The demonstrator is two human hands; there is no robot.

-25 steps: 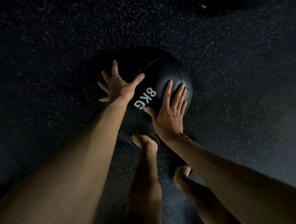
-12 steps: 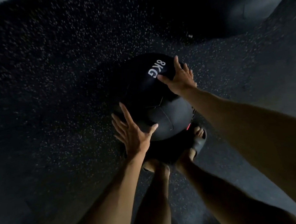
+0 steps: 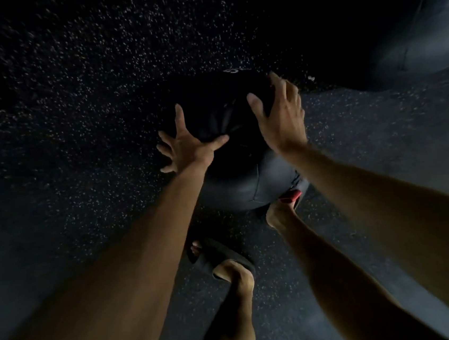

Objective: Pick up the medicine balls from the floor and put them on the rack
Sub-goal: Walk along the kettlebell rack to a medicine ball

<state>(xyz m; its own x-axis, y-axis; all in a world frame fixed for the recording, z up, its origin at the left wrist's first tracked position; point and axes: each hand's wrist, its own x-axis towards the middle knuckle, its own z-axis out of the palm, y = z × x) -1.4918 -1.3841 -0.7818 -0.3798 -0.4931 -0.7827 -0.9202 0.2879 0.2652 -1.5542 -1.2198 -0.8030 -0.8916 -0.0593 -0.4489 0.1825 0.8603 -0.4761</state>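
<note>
Head, left hand (image 3: 191, 149), right hand (image 3: 282, 118) pressing ball (image 3: 237, 186)

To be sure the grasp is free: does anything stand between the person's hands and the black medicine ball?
Nothing visible does. The left hand lies spread on the left side of the medicine ball, the right hand over its upper right; both touch it. The rack is out of view.
</note>
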